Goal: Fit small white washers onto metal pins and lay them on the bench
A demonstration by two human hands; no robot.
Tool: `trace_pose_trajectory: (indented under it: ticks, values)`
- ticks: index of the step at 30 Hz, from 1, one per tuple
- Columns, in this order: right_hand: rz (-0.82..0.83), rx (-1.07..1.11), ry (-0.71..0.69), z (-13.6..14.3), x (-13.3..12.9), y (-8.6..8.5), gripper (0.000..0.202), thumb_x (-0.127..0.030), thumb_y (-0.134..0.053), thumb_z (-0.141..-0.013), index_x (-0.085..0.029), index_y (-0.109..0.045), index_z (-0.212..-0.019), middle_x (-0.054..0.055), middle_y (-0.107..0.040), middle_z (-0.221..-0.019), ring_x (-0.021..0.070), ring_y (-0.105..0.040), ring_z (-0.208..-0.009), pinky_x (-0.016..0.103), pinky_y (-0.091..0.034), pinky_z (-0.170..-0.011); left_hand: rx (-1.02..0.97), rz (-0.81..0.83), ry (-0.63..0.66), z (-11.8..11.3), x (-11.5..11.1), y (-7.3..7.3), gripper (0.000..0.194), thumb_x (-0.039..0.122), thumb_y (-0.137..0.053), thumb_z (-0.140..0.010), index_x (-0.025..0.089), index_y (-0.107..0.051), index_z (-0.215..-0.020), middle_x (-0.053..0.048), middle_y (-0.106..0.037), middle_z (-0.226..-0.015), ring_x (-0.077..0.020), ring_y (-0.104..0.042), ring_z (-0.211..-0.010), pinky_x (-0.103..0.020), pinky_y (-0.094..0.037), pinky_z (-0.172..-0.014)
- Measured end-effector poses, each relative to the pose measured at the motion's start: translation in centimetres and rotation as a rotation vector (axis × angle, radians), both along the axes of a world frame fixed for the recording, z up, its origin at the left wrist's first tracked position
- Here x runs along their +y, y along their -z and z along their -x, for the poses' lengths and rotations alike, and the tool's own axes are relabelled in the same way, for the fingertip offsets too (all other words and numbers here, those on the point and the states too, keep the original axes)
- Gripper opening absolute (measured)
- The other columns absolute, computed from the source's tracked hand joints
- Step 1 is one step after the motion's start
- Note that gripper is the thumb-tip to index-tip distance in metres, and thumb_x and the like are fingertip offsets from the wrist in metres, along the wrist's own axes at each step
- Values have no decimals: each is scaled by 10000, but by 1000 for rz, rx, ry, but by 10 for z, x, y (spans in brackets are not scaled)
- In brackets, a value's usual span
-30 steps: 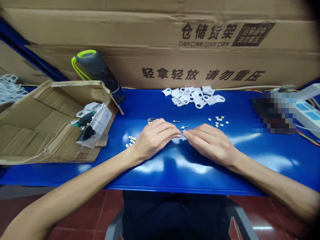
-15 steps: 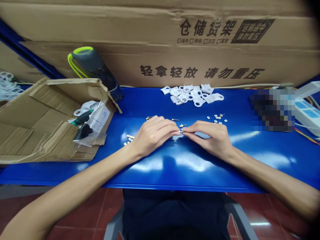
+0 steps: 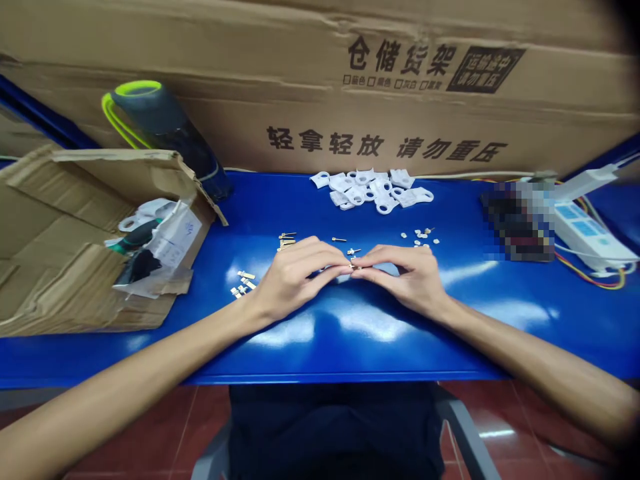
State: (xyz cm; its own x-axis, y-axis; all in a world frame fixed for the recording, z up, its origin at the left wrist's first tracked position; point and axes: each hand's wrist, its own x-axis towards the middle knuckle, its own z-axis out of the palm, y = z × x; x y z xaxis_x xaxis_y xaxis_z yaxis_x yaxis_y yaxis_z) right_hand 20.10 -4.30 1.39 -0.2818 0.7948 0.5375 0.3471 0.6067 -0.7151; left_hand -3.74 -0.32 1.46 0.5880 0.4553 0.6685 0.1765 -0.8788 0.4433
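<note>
My left hand (image 3: 309, 275) and my right hand (image 3: 406, 272) meet fingertip to fingertip above the blue table. Both are closed in a pinch on a small brass-coloured metal piece (image 3: 352, 267), mostly covered by the fingers. Just beyond the fingertips lies a thin pin with a small white part (image 3: 354, 251); another brass-coloured pin (image 3: 339, 240) rests farther back. Beside my left hand are several flat brass-coloured pieces (image 3: 246, 275) and a few pins (image 3: 287, 236). Several tiny white pieces (image 3: 418, 233) are scattered beyond my right hand.
White plastic pieces with round holes (image 3: 385, 200) are heaped at the back of the blue table (image 3: 320, 363). An open cardboard box (image 3: 90, 293) and a dark bottle (image 3: 170, 133) stand left. On the right are a power strip (image 3: 590, 233) with wires and a blurred-out object (image 3: 517, 223).
The camera view has turned slightly right, so things sit farther left in the picture. My fingertips have come closer together and now cover more of the brass-coloured piece.
</note>
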Motion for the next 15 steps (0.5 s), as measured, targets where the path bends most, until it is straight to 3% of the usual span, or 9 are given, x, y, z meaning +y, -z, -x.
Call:
trace_pose_trajectory:
  ticks: [8, 11, 15]
  values:
    - [110, -86, -9, -4, 1, -9, 227, -343, -758, -986, -284, -835, -1191, 30, -844, -1136, 222, -809, -996, 335, -648, -900, -2, -43, -15, 6, 3, -6, 143, 187, -658, -1048, 212, -796, -1077, -49, -831, -1039, -174, -770, -926, -323, -568, -843]
    - [90, -77, 50, -3, 0, -11, 165, -324, -743, -993, -267, -838, -1115, 25, -848, -1075, 207, -807, -936, 325, -645, -869, 30, -85, -29, 9, 4, -7, 141, 200, -661, -1049, 215, -794, -1093, -53, -829, -1050, -166, -764, -921, -319, -557, -838]
    - [57, -107, 5, -1, -2, -11, 103, -300, -733, -997, -261, -826, -1014, 24, -831, -957, 193, -770, -826, 322, -625, -799, 70, -110, -25, 9, 4, -6, 128, 222, -667, -1052, 213, -792, -1076, -53, -829, -1033, -155, -755, -899, -308, -544, -822]
